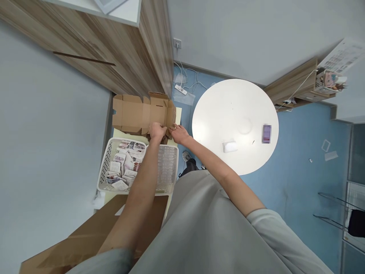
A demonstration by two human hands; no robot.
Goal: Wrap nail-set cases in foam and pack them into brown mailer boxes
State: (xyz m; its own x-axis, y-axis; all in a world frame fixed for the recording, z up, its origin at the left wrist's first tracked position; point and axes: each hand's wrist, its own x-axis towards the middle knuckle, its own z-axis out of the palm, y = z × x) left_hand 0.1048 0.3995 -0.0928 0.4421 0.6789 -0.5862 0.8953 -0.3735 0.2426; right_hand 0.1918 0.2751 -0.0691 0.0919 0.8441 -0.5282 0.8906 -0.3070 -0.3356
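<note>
A brown cardboard box [133, 113], partly folded with its lid and flaps laid out, lies on the pale yellow table. My left hand [157, 131] is closed on the box's near side, fingers curled down at a flap. At the box's right corner, my right hand [178, 133] pinches the side panel, thumb and fingers on the cardboard. Both hands hide part of the flaps under them. Just nearer to me stands a white plastic basket [103, 167] with many small printed packets [125, 167] and clear plastic trays [166, 163].
A round white table [228, 102] stands to the right, bearing a small white object [229, 146] and a blurred purple item [266, 133]. A wooden cabinet [154, 49] rises behind the box. A large carton [82, 232] is at lower left. A power strip [180, 90] lies on the floor.
</note>
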